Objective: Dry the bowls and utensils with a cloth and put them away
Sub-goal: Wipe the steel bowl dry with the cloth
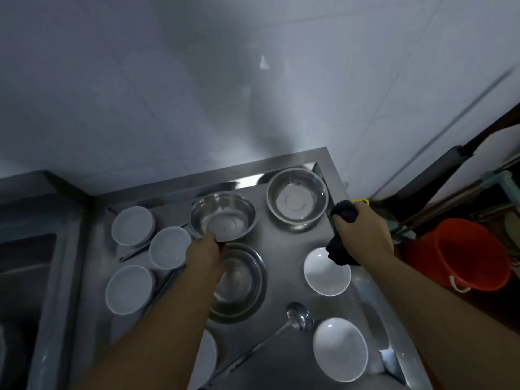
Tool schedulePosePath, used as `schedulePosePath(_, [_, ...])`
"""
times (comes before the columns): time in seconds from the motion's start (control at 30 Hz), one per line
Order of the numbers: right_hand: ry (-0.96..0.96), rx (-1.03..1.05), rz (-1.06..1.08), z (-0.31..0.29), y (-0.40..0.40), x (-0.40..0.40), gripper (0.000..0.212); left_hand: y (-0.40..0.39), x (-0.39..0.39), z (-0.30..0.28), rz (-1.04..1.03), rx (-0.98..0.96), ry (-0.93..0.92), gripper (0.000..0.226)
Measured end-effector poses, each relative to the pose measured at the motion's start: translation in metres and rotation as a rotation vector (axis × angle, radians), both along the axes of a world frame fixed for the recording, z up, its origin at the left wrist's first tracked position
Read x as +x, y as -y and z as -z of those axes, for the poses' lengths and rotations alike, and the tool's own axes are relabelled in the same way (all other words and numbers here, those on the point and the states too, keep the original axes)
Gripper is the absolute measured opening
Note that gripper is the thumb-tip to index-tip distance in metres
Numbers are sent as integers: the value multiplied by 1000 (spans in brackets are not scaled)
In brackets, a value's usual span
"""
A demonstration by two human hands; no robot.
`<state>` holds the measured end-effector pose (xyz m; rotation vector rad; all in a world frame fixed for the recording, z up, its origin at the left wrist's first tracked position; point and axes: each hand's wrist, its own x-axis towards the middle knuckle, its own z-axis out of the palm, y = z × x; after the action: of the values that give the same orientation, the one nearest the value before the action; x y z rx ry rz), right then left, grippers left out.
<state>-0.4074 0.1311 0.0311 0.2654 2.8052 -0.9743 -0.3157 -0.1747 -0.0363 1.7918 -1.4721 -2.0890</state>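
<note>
Steel bowl [223, 219], mid-counter toward the back edge: thin, rigid, likely light and slick if wet; best held by the rim. Left hand [204, 256] pinches its near rim. Right hand [361, 232] grips a dark cloth [342, 235] at the right edge. Crowding it: second steel bowl [297, 199] in the back right corner, white bowls [169, 247], ladle [298, 315]. Counter [284, 358] steel.

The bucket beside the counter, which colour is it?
The bucket is orange-red, seen in the head view.
</note>
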Motion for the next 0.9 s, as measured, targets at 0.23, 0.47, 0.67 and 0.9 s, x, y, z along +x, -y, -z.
schedulePosePath(0.23, [-49, -379, 40, -71, 46, 64, 17, 5, 64, -72, -51, 126, -202, 12])
schedulePosePath(0.47, [32, -819, -84, -152, 97, 110, 28, -7, 121, -150, 91, 292, -389, 23])
schedulePosePath(0.67, [179, -984, -350, -200, 112, 125, 44, -33, 149, -217, 289, 332, -591, 53])
schedulePosePath(0.9, [-151, -337, -973, -206, 76, 151, 63, -73, 175, -254, 446, 264, -766, 49])
